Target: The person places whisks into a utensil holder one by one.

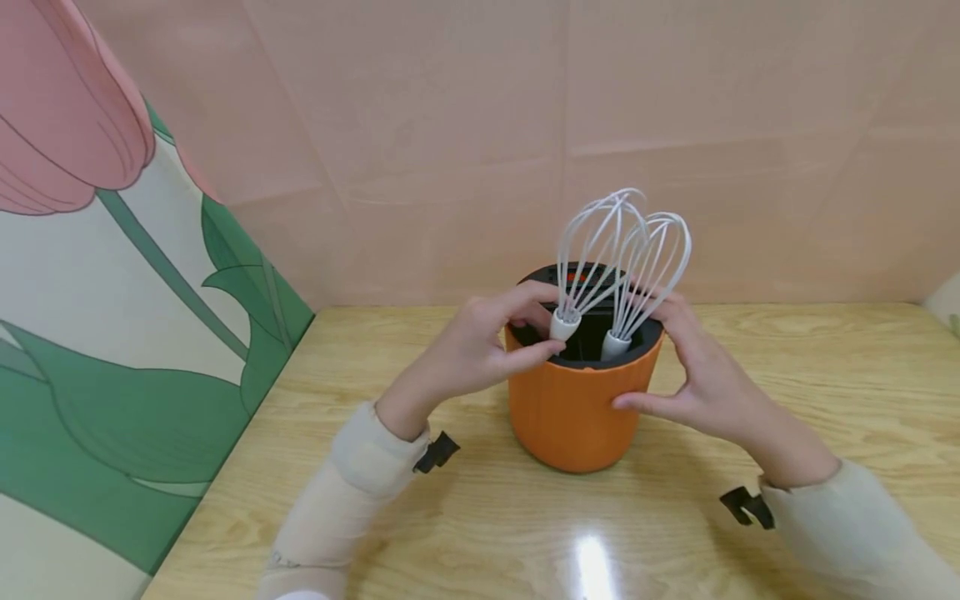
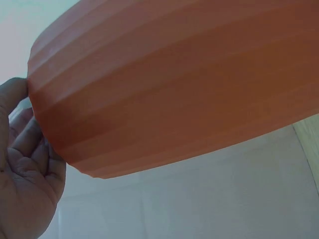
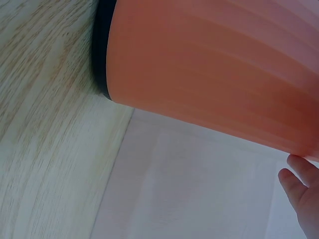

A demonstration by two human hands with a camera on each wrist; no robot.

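Observation:
An orange ribbed utensil holder (image 1: 581,417) with a black inner rim stands upright on the table. Two white wire whisks rise from it, wires up: the left whisk (image 1: 600,242) and the right whisk (image 1: 652,275). At the rim's left side, my left hand (image 1: 487,342) pinches the left whisk's white handle between thumb and fingers. My right hand (image 1: 697,383) holds the holder's right side, thumb on the front wall and fingers toward the back rim, partly hidden by the right whisk. In the right wrist view, fingertips (image 3: 298,167) touch the orange wall.
The light wood-grain table (image 1: 420,517) extends around the holder. A pinkish sheet (image 1: 450,150) hangs behind it, and a tulip-patterned panel (image 1: 150,333) borders the left. Black straps show at both sleeve cuffs.

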